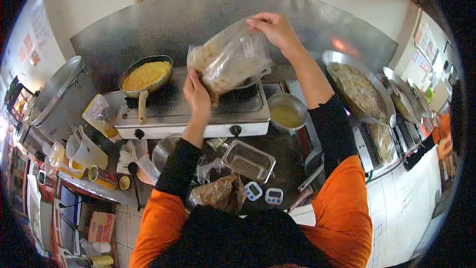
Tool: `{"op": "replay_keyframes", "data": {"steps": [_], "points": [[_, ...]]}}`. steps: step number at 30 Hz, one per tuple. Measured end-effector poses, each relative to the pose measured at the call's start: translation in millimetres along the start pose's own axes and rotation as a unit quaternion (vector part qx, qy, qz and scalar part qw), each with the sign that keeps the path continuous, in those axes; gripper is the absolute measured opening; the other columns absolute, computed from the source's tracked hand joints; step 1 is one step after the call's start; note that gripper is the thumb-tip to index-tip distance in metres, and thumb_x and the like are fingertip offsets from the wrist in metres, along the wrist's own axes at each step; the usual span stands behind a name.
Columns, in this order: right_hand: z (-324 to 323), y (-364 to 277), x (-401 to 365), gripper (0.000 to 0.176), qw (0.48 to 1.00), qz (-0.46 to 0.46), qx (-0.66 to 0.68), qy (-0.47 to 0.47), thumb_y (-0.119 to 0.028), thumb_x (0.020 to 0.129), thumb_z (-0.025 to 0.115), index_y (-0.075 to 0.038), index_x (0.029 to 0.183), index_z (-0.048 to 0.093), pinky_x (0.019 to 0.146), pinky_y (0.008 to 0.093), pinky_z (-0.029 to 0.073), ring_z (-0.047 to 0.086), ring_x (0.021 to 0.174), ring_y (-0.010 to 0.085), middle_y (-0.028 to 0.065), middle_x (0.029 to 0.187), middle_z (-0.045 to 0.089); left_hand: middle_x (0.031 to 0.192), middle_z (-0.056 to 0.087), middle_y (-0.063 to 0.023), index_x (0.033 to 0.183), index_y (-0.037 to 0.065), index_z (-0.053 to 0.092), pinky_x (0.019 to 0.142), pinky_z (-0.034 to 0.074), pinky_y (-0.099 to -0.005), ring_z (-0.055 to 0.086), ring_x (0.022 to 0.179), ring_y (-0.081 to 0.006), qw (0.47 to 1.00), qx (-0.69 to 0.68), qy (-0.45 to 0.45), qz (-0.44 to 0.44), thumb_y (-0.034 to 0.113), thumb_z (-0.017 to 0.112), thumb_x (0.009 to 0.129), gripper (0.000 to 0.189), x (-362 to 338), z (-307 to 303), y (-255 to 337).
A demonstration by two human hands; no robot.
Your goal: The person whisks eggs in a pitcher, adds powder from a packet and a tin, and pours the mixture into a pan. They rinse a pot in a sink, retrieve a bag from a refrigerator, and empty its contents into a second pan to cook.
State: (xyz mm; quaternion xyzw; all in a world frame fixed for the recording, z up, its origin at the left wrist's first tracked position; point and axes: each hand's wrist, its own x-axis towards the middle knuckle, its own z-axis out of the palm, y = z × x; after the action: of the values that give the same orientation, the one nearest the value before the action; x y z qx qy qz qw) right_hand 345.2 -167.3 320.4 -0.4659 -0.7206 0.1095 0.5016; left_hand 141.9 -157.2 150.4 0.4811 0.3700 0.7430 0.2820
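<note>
A clear plastic bag (228, 62) with brown food residue inside and a small white label hangs tilted above the right burner of the stove (193, 128). Pinching its upper right corner is my right hand (274, 29). Around the bag's lower left part, my left hand (197, 93) is closed. Brown food shows at the bag's lower end. A pan beneath it is mostly hidden by the bag. On the left burner sits a frying pan (142, 110) holding a yellow omelette (147, 76).
Right of the stove stands a pot (292, 128) of yellowish liquid, with a large wok (391, 114) beyond. Nearer me are a metal tray (270, 178), two timers (253, 191) and a bag of brown food (220, 194). A large pot (54, 101) and a plastic jug (94, 154) stand left.
</note>
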Motion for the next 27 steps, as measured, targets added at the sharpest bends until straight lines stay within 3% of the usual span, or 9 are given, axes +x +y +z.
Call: {"op": "replay_keyframes", "data": {"steps": [4,7,9,11,16,19,22,25,27], "points": [[-3,60,16,0.028,0.991,0.094,0.081,0.041,-0.029,0.079,0.064,-0.003,0.089,0.067,0.068,0.0241,0.045,0.057,0.071,0.0098,0.0035,0.079,0.064,0.091,0.061,-0.0180,0.109,0.000,0.053,0.074,0.044,-0.0375,0.059,0.085,-0.0289,0.965,0.230,-0.035,0.118,0.035,0.036,0.094,0.041,90,15,15],[19,160,28,0.028,0.987,0.159,-0.009,0.006,-0.028,0.078,0.064,-0.002,0.088,0.067,0.068,0.0247,0.045,0.057,0.072,0.0100,0.0048,0.080,0.065,0.097,0.060,-0.0185,0.108,0.008,0.055,0.075,0.044,-0.0425,0.056,0.090,-0.0356,0.901,0.390,-0.078,0.173,0.032,0.037,0.092,0.034,126,34,19],[33,189,15,0.030,0.987,0.138,-0.086,-0.011,-0.034,0.076,0.061,-0.007,0.086,0.067,0.070,0.0330,0.046,0.060,0.075,0.0227,0.0076,0.079,0.065,0.099,0.059,-0.0168,0.106,0.013,0.056,0.076,0.043,-0.0448,0.054,0.093,-0.0373,0.870,0.435,-0.127,0.194,0.030,0.038,0.090,0.029,135,49,25],[40,199,5,0.032,0.986,0.132,-0.102,-0.013,-0.037,0.075,0.059,-0.009,0.086,0.067,0.072,0.0368,0.047,0.062,0.078,0.0285,0.0095,0.081,0.065,0.097,0.058,-0.0124,0.102,0.016,0.054,0.074,0.045,-0.0446,0.057,0.088,-0.0363,0.817,0.467,-0.209,0.266,0.028,0.040,0.089,0.023,152,60,16],[51,172,9,0.039,0.993,0.115,-0.016,-0.017,-0.038,0.072,0.061,-0.007,0.096,0.064,0.076,0.0347,0.047,0.062,0.085,0.0262,0.0126,0.091,0.065,0.095,0.058,-0.0101,0.104,0.017,0.052,0.067,0.051,-0.0418,0.061,0.080,-0.0318,0.628,0.582,-0.313,0.411,0.026,0.040,0.089,0.021,164,83,16],[53,160,17,0.042,0.990,0.133,-0.026,-0.039,-0.032,0.074,0.063,-0.003,0.104,0.060,0.080,0.0315,0.045,0.060,0.092,0.0234,0.0139,0.099,0.062,0.091,0.058,-0.0107,0.104,0.017,0.052,0.061,0.052,-0.0402,0.062,0.076,-0.0291,0.561,0.552,-0.340,0.514,0.025,0.042,0.087,0.021,177,94,3],[59,153,24,0.043,0.988,0.137,-0.045,-0.047,-0.029,0.075,0.064,-0.001,0.107,0.058,0.081,0.0303,0.044,0.059,0.094,0.0222,0.0141,0.103,0.061,0.087,0.058,-0.0109,0.103,0.017,0.053,0.057,0.052,-0.0400,0.063,0.073,-0.0289,0.526,0.604,-0.366,0.474,0.024,0.045,0.085,0.020,172,110,10],[65,153,25,0.043,0.989,0.140,-0.042,-0.023,-0.029,0.075,0.064,0.000,0.106,0.057,0.077,0.0312,0.045,0.060,0.090,0.0226,0.0141,0.100,0.062,0.084,0.058,-0.0089,0.102,0.017,0.053,0.056,0.052,-0.0391,0.063,0.070,-0.0286,0.504,0.579,-0.361,0.530,0.021,0.046,0.085,0.019,184,121,9],[68,154,25,0.043,0.991,0.123,-0.059,-0.008,-0.029,0.075,0.064,0.000,0.105,0.056,0.074,0.0317,0.046,0.060,0.086,0.0226,0.0141,0.096,0.062,0.084,0.058,-0.0085,0.101,0.017,0.054,0.055,0.052,-0.0383,0.063,0.070,-0.0283,0.521,0.559,-0.357,0.537,0.019,0.047,0.085,0.017,192,125,14]]}}
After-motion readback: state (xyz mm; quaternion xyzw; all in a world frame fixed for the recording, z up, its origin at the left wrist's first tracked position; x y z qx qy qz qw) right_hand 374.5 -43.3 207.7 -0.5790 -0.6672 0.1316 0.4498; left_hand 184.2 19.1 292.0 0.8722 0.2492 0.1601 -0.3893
